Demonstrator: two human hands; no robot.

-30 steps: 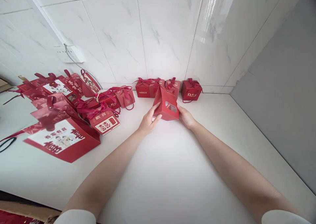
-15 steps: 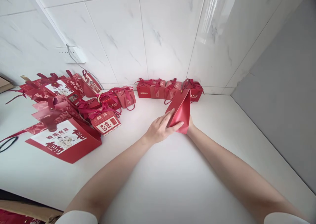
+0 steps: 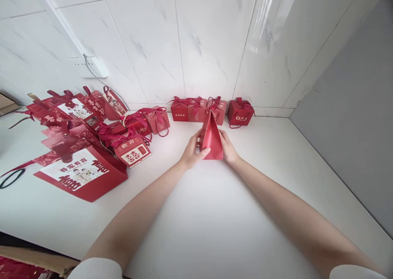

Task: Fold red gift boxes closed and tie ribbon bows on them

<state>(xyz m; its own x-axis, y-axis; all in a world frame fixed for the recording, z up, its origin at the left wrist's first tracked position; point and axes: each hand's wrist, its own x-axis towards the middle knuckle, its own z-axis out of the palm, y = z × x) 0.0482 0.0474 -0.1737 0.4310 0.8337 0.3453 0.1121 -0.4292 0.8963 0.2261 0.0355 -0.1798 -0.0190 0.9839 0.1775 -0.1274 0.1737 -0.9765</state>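
On a white countertop (image 3: 215, 213) crowded at left with a large red gift bag (image 3: 81, 174) and ribboned red boxes (image 3: 132, 148), the left hand (image 3: 192, 152) and right hand (image 3: 227, 148) grip either side of a small red folded gift box (image 3: 212, 137), upright before four boxes (image 3: 239, 113) lining the tiled wall

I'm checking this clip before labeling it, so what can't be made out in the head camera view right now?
- Red gift box: its far faces are turned away, and its sides are covered by the left hand and right hand.
- Gold lettering on the small boxes at the wall: too small to read.
- Black cord: cut off by the left edge.
- Red items at the bottom left corner: cut off by the frame edge.
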